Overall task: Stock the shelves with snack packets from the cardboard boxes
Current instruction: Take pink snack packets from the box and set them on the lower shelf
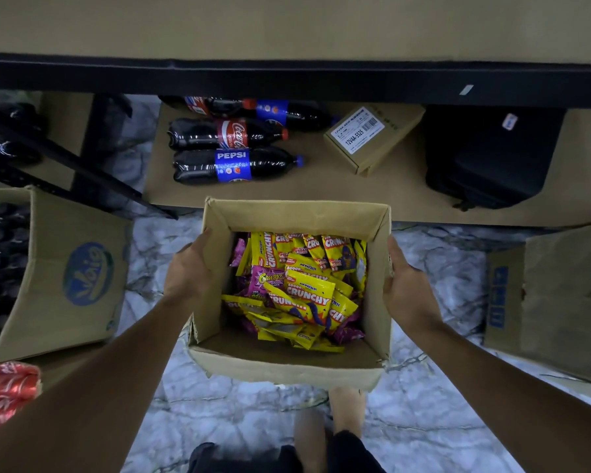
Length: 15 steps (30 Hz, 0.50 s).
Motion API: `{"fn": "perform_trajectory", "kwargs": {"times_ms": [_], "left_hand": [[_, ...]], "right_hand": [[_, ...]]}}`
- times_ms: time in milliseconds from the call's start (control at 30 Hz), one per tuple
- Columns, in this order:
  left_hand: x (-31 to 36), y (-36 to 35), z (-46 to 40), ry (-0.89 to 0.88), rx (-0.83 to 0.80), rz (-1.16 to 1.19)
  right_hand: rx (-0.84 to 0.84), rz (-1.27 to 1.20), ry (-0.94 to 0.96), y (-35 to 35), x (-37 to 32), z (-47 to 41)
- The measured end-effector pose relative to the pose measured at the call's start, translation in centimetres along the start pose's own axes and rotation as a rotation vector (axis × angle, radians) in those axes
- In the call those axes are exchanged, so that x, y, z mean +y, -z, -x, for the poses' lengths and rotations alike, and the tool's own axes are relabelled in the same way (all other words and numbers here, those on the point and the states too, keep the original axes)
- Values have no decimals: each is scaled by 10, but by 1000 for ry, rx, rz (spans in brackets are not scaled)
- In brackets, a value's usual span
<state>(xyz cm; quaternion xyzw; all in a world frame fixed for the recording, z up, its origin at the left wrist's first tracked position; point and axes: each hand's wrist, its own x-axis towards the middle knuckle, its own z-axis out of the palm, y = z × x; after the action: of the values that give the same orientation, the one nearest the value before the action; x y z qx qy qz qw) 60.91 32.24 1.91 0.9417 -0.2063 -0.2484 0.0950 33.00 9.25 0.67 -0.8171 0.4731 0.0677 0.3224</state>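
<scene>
Snack-packet box (287,367) clasped between hands: left hand (188,271), right hand (406,288), fingers curled on side walls.

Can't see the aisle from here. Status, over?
Left hand and right hand grip the open box by its sides. Snack packets inside, none shelved. Nothing blocking.

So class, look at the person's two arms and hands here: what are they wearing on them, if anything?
Nothing shows on either. The left hand and right hand are bare, with no gloves, rings or watch visible. Both forearms are uncovered all the way to the frame's edge, so no sleeves appear. Dark shorts show below.
</scene>
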Motion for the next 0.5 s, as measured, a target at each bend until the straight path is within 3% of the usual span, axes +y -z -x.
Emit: {"fn": "perform_trajectory", "kwargs": {"times_ms": [167, 267, 400, 500], "left_hand": [[-3, 5, 4, -30, -57, 0], [9, 11, 9, -89, -1, -26], [27, -2, 18, -313, 161, -146], [35, -23, 18, -470, 65, -128]], "right_hand": [[-1, 16, -5, 9, -13, -2], [117, 122, 75, 9, -32, 3], [120, 140, 209, -4, -55, 4], [36, 127, 217, -20, -66, 0]]}}
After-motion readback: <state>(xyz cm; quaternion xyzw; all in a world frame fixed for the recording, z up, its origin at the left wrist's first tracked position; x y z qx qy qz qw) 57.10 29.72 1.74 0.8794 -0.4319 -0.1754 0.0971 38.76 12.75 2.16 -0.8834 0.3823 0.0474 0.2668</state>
